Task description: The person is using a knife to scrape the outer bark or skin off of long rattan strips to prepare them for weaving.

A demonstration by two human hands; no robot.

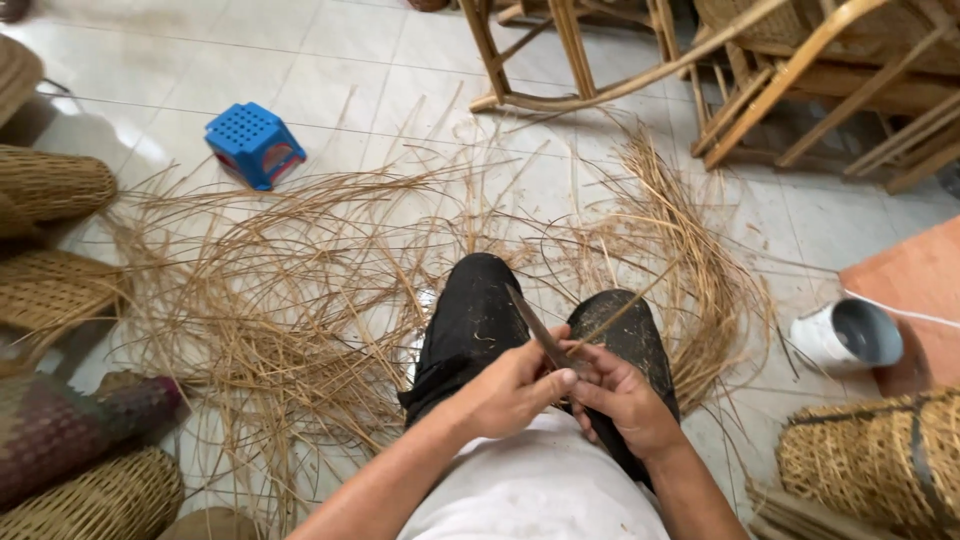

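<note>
You're gripping the knife (533, 327) w/ left hand (507, 391), fingers (548, 385) fully curled on the handle, blade angling up past them. Right hand (622, 396) is pinching the cane strip (625, 306) just beside, feeding it against the edge over your knees, keeping it steady.

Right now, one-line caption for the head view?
Left hand and right hand work a knife along a cane strip above strewn cane.

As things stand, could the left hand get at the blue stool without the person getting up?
Probably not. The left hand is at the lap gripping a knife, and the blue stool sits far across the strip-littered floor, beyond the knees.
</note>
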